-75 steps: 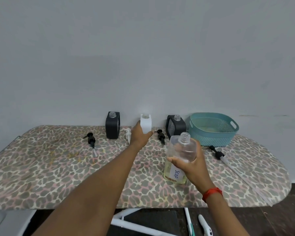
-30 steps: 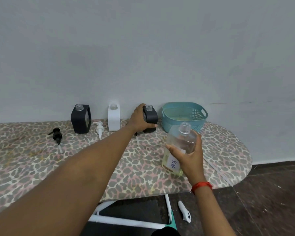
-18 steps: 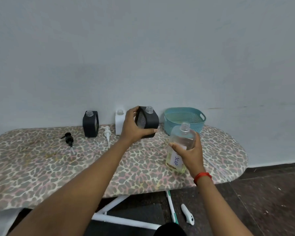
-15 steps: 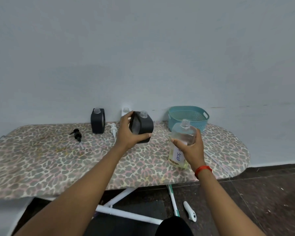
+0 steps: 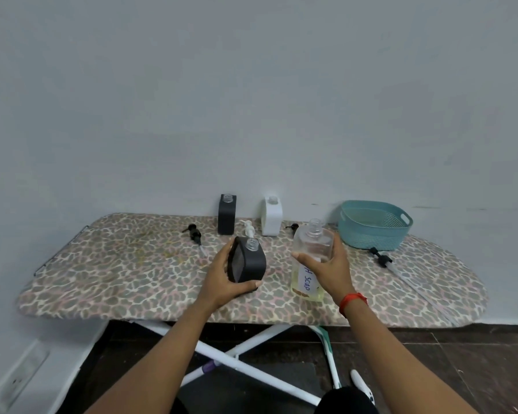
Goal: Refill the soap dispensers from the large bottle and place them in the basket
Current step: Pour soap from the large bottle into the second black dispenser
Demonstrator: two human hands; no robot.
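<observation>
So here's where I'm at. The surface (image 5: 117,264) is an ironing board with a leopard-print cover, pushed up against a plain wall. The teal basket (image 5: 371,239) sits at the back right. As far as I can see into it there's nothing in there, so the last part of the job hasn't started.

Next biggest is the large bottle (image 5: 311,249), clear and open at the neck, with yellowish soap only in the bottom part. My right grip (image 5: 332,271) is wrapped round its middle, holding it roughly upright near the front. Can't tell if the base touches the cover.

Just left of it, my left grip (image 5: 222,282) is clamped round a black dispenser (image 5: 248,264), open neck pointing up. It's opaque, so no idea how full it is. My guess is it's first in line for a pour, not yet begun since the bottle isn't tipped.

The second black dispenser (image 5: 227,213) and a white dispenser (image 5: 272,216) wait by the wall, both open too.

Pumps are all off. There's the long-tube pump (image 5: 382,258) near the basket, a black pump (image 5: 195,233) at the left, a white pump (image 5: 248,228) between the back two, and the other black pump (image 5: 292,226) peeking out behind the bottle. So pouring, refitting the pumps and loading the basket are all still left.
</observation>
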